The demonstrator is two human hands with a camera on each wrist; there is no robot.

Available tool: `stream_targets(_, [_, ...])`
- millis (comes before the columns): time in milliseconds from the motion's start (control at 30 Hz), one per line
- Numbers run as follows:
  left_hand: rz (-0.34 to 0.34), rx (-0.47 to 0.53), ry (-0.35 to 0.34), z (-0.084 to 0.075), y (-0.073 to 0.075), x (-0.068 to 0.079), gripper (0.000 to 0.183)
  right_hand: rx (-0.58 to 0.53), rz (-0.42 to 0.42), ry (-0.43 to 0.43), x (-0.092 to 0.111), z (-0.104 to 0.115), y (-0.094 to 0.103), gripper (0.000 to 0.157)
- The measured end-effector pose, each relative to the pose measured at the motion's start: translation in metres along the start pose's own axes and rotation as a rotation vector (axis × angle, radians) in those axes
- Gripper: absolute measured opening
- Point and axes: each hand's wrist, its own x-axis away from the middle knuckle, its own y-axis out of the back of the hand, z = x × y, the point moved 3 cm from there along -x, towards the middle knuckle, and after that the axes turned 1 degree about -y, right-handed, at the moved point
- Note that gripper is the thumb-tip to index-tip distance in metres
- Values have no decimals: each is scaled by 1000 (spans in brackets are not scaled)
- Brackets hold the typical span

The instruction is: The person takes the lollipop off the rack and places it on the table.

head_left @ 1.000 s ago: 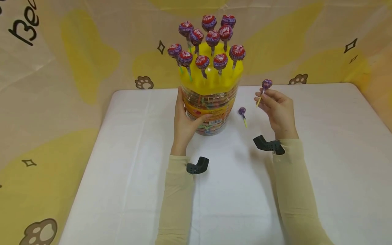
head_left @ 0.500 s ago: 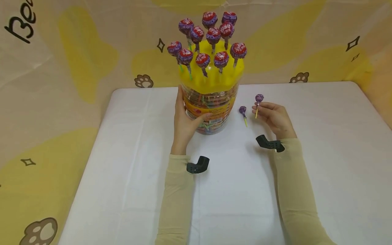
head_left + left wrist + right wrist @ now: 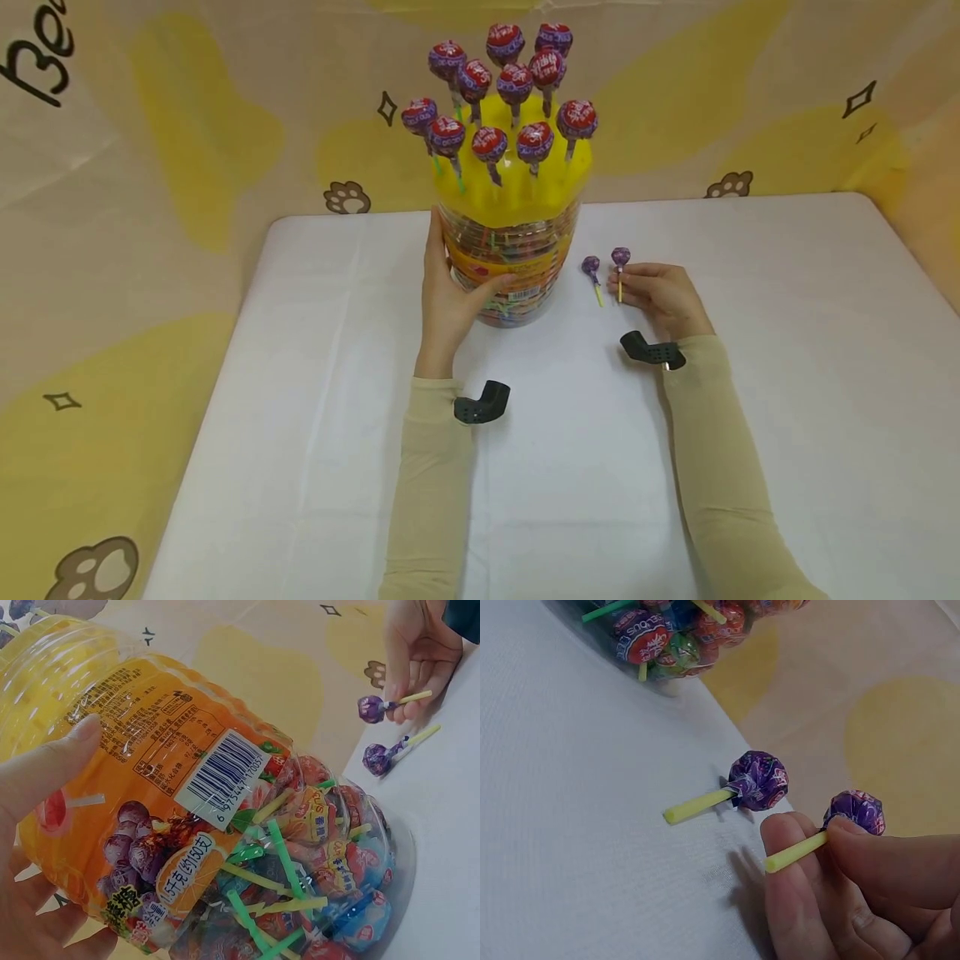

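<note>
"Spreading below everything is the white table (image 3: 315,400), with the candy jar (image 3: 540,262) near its far edge?"

"Yes, topped by a yellow lid (image 3: 517,204) holding upright lollipops (image 3: 535,142). The left hand (image 3: 448,308) grips the jar's side, thumb across the front label (image 3: 142,750), fingers apart and curved around."

"Good hold?"

"I'd say so. It looks top-heavy, so a light, even grip without tilting should serve."

"And the right hand (image 3: 663,293)?"

"Low, to the right of the jar, thumb and fingertips pinching a purple lollipop (image 3: 859,810) at the top of its stick, just under the head. Whether it touches the table, I can't tell."

"How should it be handled?"

"Gently, I think: slow and level, with the pinch on the stick so the wrapper isn't crushed."

"And the other one?"

"The loose lollipop (image 3: 757,780) lies on the table between jar and hand, just beside the held one but apart. Best leave a gap, so the heads don't knock and roll."
</note>
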Motion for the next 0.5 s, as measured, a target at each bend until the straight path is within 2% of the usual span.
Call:
stream_targets(167, [-5, -3, -4, 2, 0, 0, 105, 87, -30, -27, -1, -1, -1, 42])
stream_targets(367, [-11, 0, -10, 3, 0, -1, 105, 168, -47, -40, -4, -1, -3, 42])
stream_targets(500, [-9, 2, 1, 3, 0, -1, 105, 216, -71, -27, -6, -1, -3, 35])
